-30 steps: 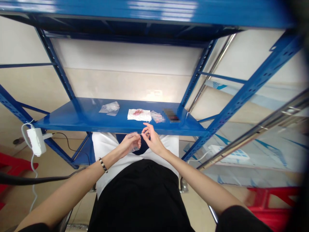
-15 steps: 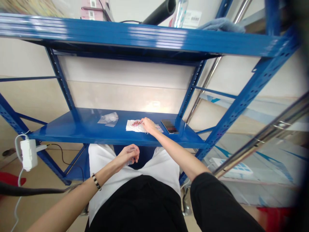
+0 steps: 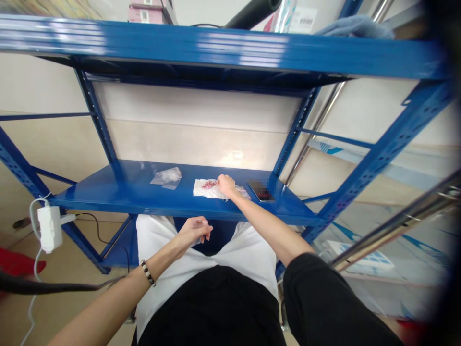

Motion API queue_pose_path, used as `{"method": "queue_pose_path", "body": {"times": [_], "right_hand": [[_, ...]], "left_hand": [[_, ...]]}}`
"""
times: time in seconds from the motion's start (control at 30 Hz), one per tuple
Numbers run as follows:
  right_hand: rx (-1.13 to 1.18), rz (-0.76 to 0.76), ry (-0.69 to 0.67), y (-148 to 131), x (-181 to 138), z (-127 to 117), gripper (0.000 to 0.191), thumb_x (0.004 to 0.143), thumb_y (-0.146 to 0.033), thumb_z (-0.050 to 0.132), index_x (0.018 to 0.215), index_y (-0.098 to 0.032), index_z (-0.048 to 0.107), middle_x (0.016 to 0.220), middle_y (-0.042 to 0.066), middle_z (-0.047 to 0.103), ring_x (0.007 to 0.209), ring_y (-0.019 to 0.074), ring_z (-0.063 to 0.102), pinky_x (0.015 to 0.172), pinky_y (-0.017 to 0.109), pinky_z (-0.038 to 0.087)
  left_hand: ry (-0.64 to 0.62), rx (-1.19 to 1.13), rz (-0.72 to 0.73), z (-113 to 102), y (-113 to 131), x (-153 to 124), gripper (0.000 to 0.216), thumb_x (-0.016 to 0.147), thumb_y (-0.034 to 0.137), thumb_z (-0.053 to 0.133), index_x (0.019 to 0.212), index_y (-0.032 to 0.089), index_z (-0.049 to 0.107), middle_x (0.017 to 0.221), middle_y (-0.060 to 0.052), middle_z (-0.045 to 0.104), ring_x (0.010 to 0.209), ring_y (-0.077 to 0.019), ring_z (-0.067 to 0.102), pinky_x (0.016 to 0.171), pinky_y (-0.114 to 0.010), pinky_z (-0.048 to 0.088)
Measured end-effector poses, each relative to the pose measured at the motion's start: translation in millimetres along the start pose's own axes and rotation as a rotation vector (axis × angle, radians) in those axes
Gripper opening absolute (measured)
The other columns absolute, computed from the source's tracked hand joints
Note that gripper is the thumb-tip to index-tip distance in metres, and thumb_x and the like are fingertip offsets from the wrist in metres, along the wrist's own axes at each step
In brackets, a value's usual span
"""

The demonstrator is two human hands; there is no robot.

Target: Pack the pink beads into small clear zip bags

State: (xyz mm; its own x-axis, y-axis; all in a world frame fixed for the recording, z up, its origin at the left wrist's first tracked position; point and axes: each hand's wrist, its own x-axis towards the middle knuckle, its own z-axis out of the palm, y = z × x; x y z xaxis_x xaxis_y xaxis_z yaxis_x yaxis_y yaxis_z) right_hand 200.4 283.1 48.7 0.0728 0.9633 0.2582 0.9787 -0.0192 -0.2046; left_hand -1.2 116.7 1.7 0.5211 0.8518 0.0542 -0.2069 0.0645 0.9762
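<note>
My left hand (image 3: 196, 229) is over my lap, in front of the shelf edge, its fingers curled round a clear plastic bag (image 3: 197, 224). On the blue shelf board (image 3: 133, 194) lies a white cloth or tissue (image 3: 200, 189) with a small heap of pink-red beads (image 3: 209, 184) on it. My right hand (image 3: 226, 185) is at the right side of this heap, fingers pressed together and pointing down; what they hold, if anything, is too small to make out. More clear plastic bags (image 3: 167, 178) lie to the left on the board.
A phone (image 3: 261, 191) lies right of the cloth, with a small plastic packet (image 3: 243, 192) between them. An upper blue shelf beam (image 3: 162, 45) crosses above. A white power adapter (image 3: 49, 228) hangs at the left post, and metal pipes (image 3: 403, 223) slant on the right.
The whole view has shifted slightly, so things appear a little further right. Both hands keep nearly the same places; the right fingers are still at the beads, the left still on the bag.
</note>
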Motion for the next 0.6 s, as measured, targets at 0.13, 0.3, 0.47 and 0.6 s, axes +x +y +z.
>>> {"method": "queue_pose_path", "body": {"times": [0.13,0.3,0.47,0.6], "right_hand": [[0.063,-0.003,0.012,6,6,-6,0.012,0.083,-0.022,0.063,0.087,-0.018,0.074,0.095,0.012,0.073,0.094,0.0240,0.068,0.082,0.028,0.048],[0.192,-0.045,0.072,5,-4,-29,0.014,0.085,-0.021,0.061,0.087,-0.017,0.075,0.092,0.008,0.075,0.088,0.0194,0.069,0.075,0.023,0.048],[0.672,-0.502,0.078,-20,-67,-47,0.018,0.083,-0.031,0.066,0.087,-0.015,0.074,0.086,0.006,0.074,0.076,0.0168,0.066,0.070,0.024,0.048],[0.753,-0.756,-0.195,-40,-114,-66,0.018,0.083,-0.032,0.068,0.084,-0.016,0.075,0.081,0.005,0.072,0.073,0.0151,0.063,0.065,0.024,0.046]], "left_hand": [[0.024,0.039,0.011,-3,1,4,0.036,0.070,0.042,0.078,0.070,0.014,0.056,0.061,-0.003,0.062,0.052,-0.0101,0.055,0.051,-0.022,0.043],[0.069,0.076,0.011,-6,-3,10,0.037,0.067,0.041,0.080,0.066,0.014,0.055,0.056,-0.002,0.061,0.047,-0.0091,0.052,0.049,-0.022,0.042],[0.077,0.080,0.019,-3,-5,10,0.034,0.068,0.038,0.080,0.067,0.015,0.054,0.054,-0.001,0.060,0.047,-0.0091,0.052,0.049,-0.022,0.042],[0.082,-0.033,0.016,-1,-1,5,0.032,0.070,0.036,0.079,0.070,0.014,0.056,0.056,-0.001,0.059,0.049,-0.0103,0.054,0.051,-0.023,0.044]]}}
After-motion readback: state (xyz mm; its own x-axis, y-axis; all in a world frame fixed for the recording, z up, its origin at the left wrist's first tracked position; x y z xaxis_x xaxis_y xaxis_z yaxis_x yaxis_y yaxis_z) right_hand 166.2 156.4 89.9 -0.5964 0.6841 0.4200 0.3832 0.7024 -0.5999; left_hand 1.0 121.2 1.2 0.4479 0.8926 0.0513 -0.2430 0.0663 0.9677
